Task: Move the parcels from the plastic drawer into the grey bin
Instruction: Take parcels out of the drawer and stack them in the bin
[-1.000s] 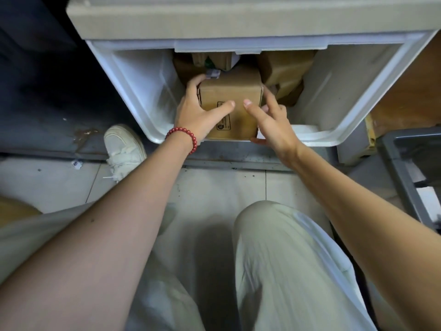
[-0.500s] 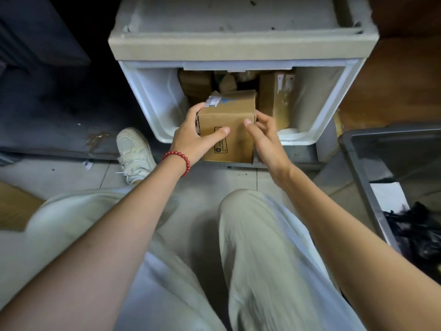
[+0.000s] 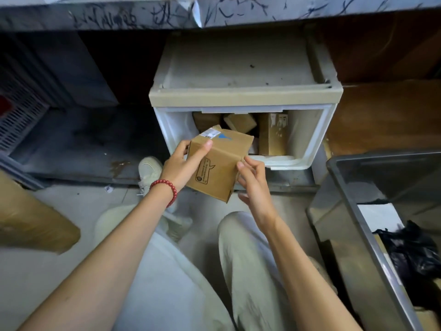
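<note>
A small brown cardboard parcel (image 3: 223, 161) with a white label and blue mark is held tilted in the air in front of the white plastic drawer (image 3: 317, 139). My left hand (image 3: 185, 167), with a red bead bracelet, grips its left side. My right hand (image 3: 253, 181) touches its right edge with fingers spread. Several more brown parcels (image 3: 272, 133) lie inside the open drawer. The grey bin (image 3: 353, 206) stands at the right, holding a black bag (image 3: 415, 249) and white paper.
The drawer sits in a beige cabinet (image 3: 245, 94) under a scribbled tabletop edge (image 3: 214, 13). A large cardboard piece (image 3: 33, 220) lies at left. My knees in pale trousers (image 3: 241, 259) and a white shoe (image 3: 149, 169) are below the hands.
The parcel has been lifted out of the drawer toward me and tilted. The view has pulled back, showing the cabinet top and more of the grey bin.
</note>
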`<control>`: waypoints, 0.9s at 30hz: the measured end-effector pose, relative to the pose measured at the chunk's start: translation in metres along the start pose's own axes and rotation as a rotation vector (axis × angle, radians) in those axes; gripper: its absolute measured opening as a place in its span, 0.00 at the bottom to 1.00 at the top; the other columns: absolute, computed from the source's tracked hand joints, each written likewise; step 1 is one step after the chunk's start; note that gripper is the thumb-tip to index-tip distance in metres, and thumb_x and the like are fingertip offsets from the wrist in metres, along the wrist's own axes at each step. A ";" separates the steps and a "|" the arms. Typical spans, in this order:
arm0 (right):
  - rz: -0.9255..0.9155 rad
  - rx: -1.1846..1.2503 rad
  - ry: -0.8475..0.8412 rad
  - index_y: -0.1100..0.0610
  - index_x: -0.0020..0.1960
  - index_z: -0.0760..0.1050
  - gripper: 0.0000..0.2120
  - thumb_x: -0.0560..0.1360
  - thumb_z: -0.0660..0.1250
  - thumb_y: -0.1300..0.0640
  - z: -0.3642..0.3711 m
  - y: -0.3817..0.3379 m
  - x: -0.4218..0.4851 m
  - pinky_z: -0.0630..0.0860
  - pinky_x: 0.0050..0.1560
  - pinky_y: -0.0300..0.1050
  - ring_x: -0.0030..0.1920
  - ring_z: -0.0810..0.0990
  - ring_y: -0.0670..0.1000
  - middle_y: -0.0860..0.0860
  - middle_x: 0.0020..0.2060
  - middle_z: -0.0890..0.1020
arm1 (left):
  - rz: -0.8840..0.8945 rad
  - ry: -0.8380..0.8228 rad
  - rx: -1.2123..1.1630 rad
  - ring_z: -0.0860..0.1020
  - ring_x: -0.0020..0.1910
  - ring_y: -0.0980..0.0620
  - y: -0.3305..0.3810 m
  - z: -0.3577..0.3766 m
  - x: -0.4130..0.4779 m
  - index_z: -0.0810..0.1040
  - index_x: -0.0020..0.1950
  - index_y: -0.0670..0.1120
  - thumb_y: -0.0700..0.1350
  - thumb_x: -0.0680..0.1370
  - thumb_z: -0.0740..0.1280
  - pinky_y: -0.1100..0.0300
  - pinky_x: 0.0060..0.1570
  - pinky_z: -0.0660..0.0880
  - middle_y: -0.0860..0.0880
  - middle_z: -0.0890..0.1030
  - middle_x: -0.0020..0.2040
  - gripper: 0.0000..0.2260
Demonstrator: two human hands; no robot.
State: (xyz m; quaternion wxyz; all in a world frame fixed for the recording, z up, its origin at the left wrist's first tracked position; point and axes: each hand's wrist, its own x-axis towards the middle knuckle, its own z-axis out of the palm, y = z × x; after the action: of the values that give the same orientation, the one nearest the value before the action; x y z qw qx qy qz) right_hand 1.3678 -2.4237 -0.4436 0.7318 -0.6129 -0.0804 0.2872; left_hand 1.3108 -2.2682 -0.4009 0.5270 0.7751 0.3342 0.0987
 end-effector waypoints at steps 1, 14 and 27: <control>0.003 0.009 0.004 0.47 0.66 0.65 0.16 0.80 0.61 0.48 0.001 0.005 -0.003 0.70 0.55 0.40 0.64 0.73 0.44 0.38 0.60 0.73 | -0.030 0.016 -0.028 0.78 0.51 0.54 -0.004 0.001 -0.002 0.73 0.57 0.56 0.70 0.72 0.61 0.51 0.51 0.78 0.53 0.80 0.53 0.22; -0.041 0.001 0.011 0.39 0.67 0.64 0.15 0.81 0.55 0.42 -0.018 -0.007 -0.007 0.73 0.59 0.49 0.60 0.77 0.46 0.36 0.61 0.74 | 0.084 0.124 -0.292 0.77 0.44 0.55 -0.011 0.009 -0.013 0.78 0.49 0.57 0.58 0.71 0.63 0.55 0.43 0.74 0.56 0.79 0.45 0.10; 0.007 0.104 0.234 0.50 0.57 0.72 0.10 0.78 0.65 0.49 -0.084 0.000 0.009 0.77 0.50 0.45 0.52 0.81 0.48 0.49 0.52 0.79 | 0.067 0.072 -0.461 0.74 0.62 0.54 -0.006 0.040 -0.003 0.75 0.57 0.59 0.67 0.56 0.74 0.53 0.58 0.72 0.53 0.74 0.63 0.31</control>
State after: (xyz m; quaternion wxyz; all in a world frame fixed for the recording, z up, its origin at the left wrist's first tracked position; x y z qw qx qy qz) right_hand 1.4141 -2.4902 -0.4656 0.7659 -0.6038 0.0225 0.2199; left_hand 1.3265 -2.2991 -0.4226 0.6744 0.6408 0.2955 0.2176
